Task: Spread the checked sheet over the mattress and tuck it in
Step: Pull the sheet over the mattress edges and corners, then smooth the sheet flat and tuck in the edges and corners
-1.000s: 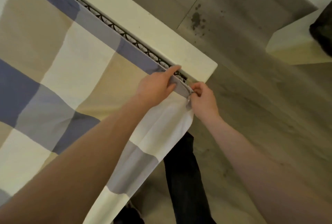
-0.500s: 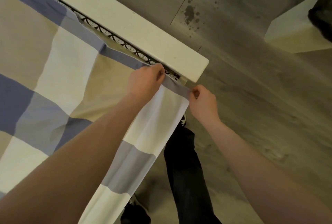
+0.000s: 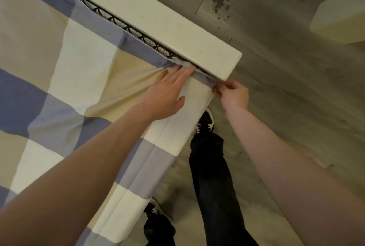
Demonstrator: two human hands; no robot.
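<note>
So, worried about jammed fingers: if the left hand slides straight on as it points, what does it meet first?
The left hand likely meets the checked sheet, bunched at the gap, then the white bed frame; depth unclear.

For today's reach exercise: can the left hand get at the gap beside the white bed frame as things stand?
Probably yes. The left hand lies flat on the checked sheet, fingers at the gap; nothing lies between. The right hand pinches the sheet's corner, off to the side.

Most of mattress (image 3: 138, 34) hid under sheet (image 3: 59, 58), which runs off left & bottom. Can't tell how deep fingertips on my left hand (image 3: 167, 95) go.
</note>
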